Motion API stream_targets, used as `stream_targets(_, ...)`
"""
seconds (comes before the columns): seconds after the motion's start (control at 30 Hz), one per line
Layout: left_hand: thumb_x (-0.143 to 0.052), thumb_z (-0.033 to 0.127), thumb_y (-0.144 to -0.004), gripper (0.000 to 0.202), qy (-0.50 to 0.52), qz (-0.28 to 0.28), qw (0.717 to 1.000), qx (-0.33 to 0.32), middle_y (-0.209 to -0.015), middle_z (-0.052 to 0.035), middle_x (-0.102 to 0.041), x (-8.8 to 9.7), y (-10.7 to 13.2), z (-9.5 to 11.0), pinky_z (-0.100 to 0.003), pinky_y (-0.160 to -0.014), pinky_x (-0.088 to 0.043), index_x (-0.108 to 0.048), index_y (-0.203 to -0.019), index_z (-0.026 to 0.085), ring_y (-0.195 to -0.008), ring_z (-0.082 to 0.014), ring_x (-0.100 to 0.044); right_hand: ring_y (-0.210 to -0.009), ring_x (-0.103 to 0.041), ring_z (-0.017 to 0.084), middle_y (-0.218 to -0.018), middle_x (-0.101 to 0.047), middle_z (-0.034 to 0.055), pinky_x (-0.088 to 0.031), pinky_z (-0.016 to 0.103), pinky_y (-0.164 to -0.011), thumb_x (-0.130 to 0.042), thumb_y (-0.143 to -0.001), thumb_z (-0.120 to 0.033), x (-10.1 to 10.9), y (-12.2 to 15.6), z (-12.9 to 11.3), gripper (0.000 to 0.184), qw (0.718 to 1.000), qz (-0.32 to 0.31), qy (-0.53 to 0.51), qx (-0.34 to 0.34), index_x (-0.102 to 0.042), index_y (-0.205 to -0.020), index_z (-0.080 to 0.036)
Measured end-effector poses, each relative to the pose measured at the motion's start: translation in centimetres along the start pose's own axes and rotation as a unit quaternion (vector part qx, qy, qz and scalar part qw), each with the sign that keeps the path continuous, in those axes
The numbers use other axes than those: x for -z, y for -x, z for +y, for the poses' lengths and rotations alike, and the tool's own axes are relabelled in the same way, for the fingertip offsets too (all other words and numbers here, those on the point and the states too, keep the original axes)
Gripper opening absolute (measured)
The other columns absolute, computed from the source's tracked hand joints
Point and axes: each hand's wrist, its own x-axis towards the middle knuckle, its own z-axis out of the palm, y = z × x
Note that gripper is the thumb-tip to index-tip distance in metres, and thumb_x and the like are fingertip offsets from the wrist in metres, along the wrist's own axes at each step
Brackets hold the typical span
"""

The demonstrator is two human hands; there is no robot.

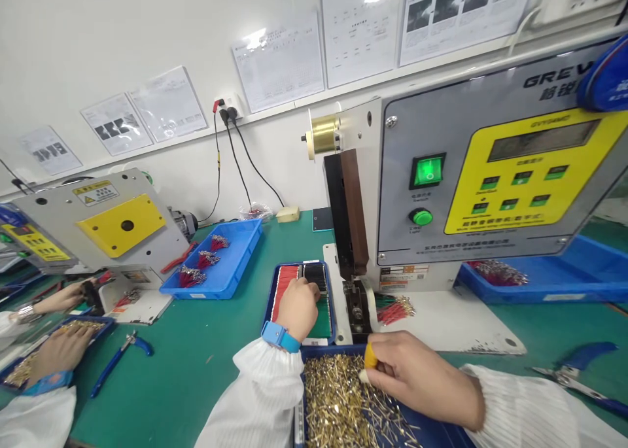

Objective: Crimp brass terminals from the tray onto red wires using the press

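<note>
My left hand (pixel 297 309), with a blue wrist strap (pixel 280 335), reaches over a tray (pixel 269 312) of sorted wires. Red wires (pixel 284 284), black wires (pixel 314 275) and green wires (pixel 321 320) lie in it. Its fingers are curled down by the black ones, and what they hold is hidden. Over a blue tray (pixel 432 428) of loose gold metal pins (pixel 338 396), my right hand (pixel 417 376) is closed, a yellow cot on the index finger and a pale one on the thumb. Anything between those fingertips is too small to make out.
A press machine (pixel 422 134) stands ahead, finished-looking red wires (pixel 395 310) on its base. Cutting pliers (pixel 572 373) lie at right, others (pixel 120 360) at left. Blue trays (pixel 216 284) hold wire bundles. At left, a co-worker's hands (pixel 63 350) work at another machine (pixel 108 219).
</note>
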Motion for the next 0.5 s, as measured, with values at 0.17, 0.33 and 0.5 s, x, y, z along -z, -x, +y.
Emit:
stream_targets(0.17, -0.044, 0.010, -0.089, 0.023, 0.008, 0.022, 1.000, -0.003, -0.088, -0.0095, -0.061, -0.28, 0.11, 0.07, -0.033, -0.081, -0.041, -0.064, -0.082, 0.015, -0.090, -0.0228, -0.054, -0.059, -0.047, 0.011, -0.068, -0.052, 0.0004, -0.030, 0.022, -0.054, -0.060, -0.086, -0.024, -0.03, -0.03, 0.04, 0.027, 1.000, 0.000, 0.003, -0.002, -0.049, -0.063, -0.014)
stream_targets(0.33, -0.045, 0.008, -0.088, 0.019, 0.032, 0.053, 0.998, 0.016, -0.088, -0.0085, -0.063, -0.29, 0.05, 0.13, -0.033, -0.082, -0.041, -0.063, -0.085, 0.015, -0.089, -0.0228, -0.053, -0.060, -0.048, 0.011, -0.068, -0.052, 0.0005, -0.031, 0.022, -0.055, -0.059, -0.086, -0.024, -0.11, 0.03, 0.25, 0.026, 1.000, 0.000, -0.006, -0.001, -0.050, -0.064, -0.014)
stream_targets(0.5, -0.047, 0.011, -0.090, 0.022, 0.041, 0.059, 0.997, 0.039, -0.095, -0.0093, -0.066, -0.42, -0.19, 0.00, -0.033, -0.083, -0.041, -0.066, -0.099, 0.015, -0.095, -0.0238, -0.055, -0.060, -0.048, 0.011, -0.068, -0.052, 0.0006, -0.031, 0.022, -0.055, -0.059, -0.086, -0.025, -0.12, -0.09, 0.26, 0.027, 1.000, 0.001, 0.000, 0.000, -0.049, -0.063, -0.014)
